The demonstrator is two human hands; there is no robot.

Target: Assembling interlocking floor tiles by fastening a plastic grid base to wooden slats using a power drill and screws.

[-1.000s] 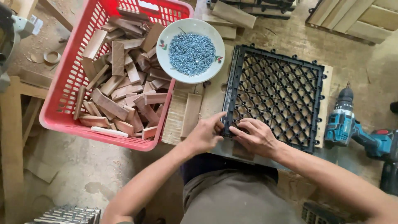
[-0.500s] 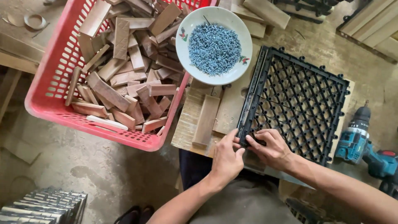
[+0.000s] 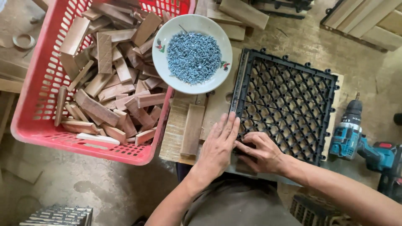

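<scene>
- Two bare hands work at the near left corner of a black plastic grid tile (image 3: 289,104), which lies flat on a wooden work board (image 3: 215,111) with its lattice side up.
- Left hand (image 3: 217,146): laid flat, fingers straight and together, palm down on the board, fingertips touching the grid tile's left edge. It grips nothing.
- Right hand (image 3: 261,152): palm down on the tile's near left corner, fingers bent and pressed onto the lattice. Whether anything is pinched under the fingers cannot be told.
- Pale wood shows through the lattice openings, so wooden slats lie under the grid tile.
- One loose wooden slat (image 3: 192,129) lies on the board just left of the left hand, running front to back.
- White bowl (image 3: 162,62): round, filled with a heap of small grey screws (image 3: 194,56); it sits on the board's far left corner, overlapping the rim of the basket beside it.
- Red plastic basket (image 3: 33,125): left of the board, filled with short wooden offcuts (image 3: 104,83) lying at all angles.
- Cordless drill (image 3: 356,134): teal and black, lying on the floor just right of the tile, chuck pointing away from the person.
- More wooden slats (image 3: 243,12) lie on the floor beyond the bowl.
</scene>
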